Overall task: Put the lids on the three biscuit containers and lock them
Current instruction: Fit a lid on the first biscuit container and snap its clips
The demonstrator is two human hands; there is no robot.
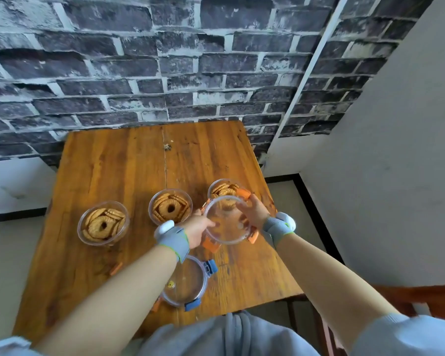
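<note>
Three round clear containers full of biscuits stand uncovered on the wooden table (108, 181): a left container (103, 223), a middle container (170, 207) and a right container (222, 188). Both hands hold a clear round lid with orange clips (228, 223) in the air, just in front of and partly over the right container. My left hand (199, 228) grips its left edge, my right hand (253, 210) its far right edge. A second lid with blue clips (186, 281) lies flat on the table under my left forearm.
An orange clip (116, 268) peeks out left of my left forearm, from something my arm mostly hides. A brick-pattern wall (139, 60) rises behind the table. The table's right edge drops to the floor beside a white wall (396, 150).
</note>
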